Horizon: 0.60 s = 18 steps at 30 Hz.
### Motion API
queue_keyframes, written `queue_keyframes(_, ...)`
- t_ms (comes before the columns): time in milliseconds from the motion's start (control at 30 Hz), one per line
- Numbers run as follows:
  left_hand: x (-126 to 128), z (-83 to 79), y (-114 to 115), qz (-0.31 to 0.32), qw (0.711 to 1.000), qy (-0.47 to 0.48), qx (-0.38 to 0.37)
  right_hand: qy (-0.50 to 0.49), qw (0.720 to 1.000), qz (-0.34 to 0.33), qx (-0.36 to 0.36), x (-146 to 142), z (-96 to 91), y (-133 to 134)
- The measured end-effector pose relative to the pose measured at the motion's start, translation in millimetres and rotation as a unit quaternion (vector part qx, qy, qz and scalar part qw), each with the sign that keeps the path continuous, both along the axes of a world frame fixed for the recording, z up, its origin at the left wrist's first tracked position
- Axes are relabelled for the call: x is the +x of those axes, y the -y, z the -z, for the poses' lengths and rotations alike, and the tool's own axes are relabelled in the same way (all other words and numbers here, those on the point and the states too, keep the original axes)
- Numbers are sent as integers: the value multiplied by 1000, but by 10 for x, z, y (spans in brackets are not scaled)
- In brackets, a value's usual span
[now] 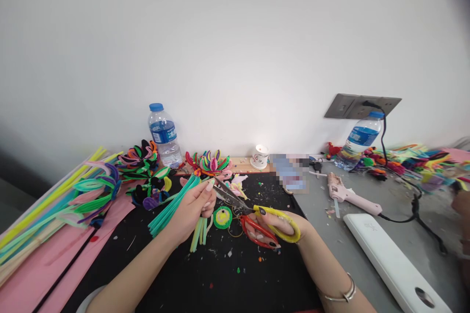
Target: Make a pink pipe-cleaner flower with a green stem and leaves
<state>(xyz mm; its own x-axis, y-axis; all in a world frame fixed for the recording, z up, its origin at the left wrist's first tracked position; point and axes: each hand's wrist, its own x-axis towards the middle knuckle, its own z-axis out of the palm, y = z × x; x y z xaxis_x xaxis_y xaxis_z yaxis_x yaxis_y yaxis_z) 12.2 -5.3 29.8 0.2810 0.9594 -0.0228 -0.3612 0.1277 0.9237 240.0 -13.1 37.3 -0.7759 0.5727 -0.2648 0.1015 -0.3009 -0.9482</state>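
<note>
My right hand (270, 227) is wrapped round the handles of a pair of scissors (235, 199), one handle yellow and the other red. Their blades are parted and point toward the fingertips of my left hand (196, 205). That hand is closed in a pinch; whatever is between thumb and finger is too small to make out. Teal pipe cleaners (171, 208) lie beside and behind it. Pale green pipe cleaners (199, 234) show under it, but I cannot tell if it grips them. A round green and yellow fuzzy piece (222, 217) lies close to the blades.
Pipe-cleaner flowers (211, 162) lie at the back, more (141, 161) at left. Water bottles (163, 137) (360, 141) stand by the wall, a paper cup (260, 156) between. At right are a corded glue gun (354, 198), a white case (392, 259) and a person's blurred hand (460, 210).
</note>
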Motion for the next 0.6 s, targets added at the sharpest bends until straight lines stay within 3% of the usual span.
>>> queue_keyframes(233,10,2,46,38,997,-61,16,-6,1000,-8,1,-27,135,-20)
queue_keyframes(600,-46,-37,55,28,995,-84,42,-75,996,13,53,-196,235,1)
